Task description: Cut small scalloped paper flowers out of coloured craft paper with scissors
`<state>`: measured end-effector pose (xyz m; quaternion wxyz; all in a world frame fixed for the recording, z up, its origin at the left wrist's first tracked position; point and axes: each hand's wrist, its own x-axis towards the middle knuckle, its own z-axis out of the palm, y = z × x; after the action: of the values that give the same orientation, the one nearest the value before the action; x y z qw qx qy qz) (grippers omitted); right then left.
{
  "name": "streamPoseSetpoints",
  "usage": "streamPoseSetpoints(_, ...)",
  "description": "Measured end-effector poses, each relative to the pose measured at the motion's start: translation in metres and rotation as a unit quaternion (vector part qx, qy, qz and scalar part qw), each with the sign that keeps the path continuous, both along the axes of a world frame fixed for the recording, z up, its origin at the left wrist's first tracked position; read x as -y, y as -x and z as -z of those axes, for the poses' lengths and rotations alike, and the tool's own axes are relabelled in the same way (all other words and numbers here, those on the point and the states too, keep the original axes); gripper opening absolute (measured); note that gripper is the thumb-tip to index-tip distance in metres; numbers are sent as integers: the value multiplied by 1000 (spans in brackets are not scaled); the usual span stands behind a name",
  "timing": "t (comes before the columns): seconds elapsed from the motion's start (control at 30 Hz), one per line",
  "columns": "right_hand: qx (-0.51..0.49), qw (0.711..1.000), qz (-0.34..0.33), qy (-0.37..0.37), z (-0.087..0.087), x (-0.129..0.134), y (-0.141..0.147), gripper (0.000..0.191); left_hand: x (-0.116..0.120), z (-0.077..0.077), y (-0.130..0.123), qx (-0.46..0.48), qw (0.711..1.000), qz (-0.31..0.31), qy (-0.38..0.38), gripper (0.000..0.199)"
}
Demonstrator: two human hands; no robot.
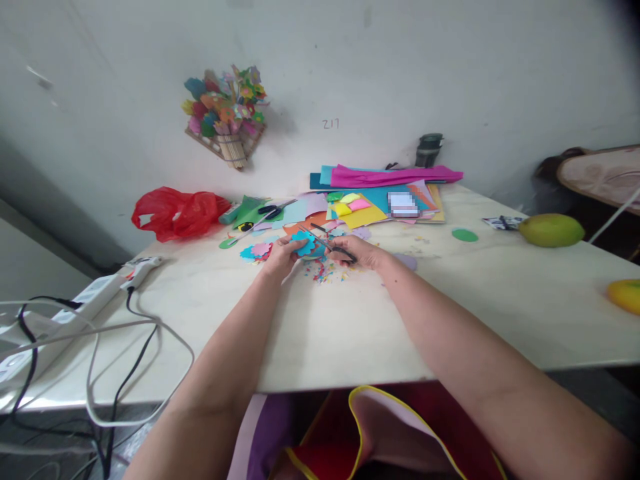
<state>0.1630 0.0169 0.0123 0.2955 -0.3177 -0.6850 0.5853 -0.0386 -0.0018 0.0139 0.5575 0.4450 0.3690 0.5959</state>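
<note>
My left hand pinches a blue scalloped paper piece above the middle of the table. On its right, my right hand is closed around the handles of scissors, whose blades point up and left beside the blue paper. Under and around both hands lie small paper scraps in several colours. Pink and blue cut shapes rest just left of my left hand. A pale purple paper piece lies right of my right hand, partly hidden by it.
Coloured sheets and a second pair of scissors lie farther back. A red plastic bag is at the back left; power strips with cables cover the left edge. A green mango sits right, and a paper bouquet hangs on the wall.
</note>
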Motion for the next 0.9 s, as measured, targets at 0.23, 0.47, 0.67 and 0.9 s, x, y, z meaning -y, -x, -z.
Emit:
streamPoseSetpoints(0.23,-2,1000,-5,9,2,-1,0,26,-1,1,2,-4,1000,1,-21,23)
streamPoseSetpoints(0.47,21,999,-19,-18,-2,3,-4,27,-1,2,3,-1,1000,5,-30,24)
streamPoseSetpoints(0.67,19,999,-18,-23,-7,7,-6,29,0,0,2,2,1000,0,-27,24)
streamPoseSetpoints(0.9,20,999,-22,-32,-6,6,-5,28,0,1,3,-22,999,22,-17,27)
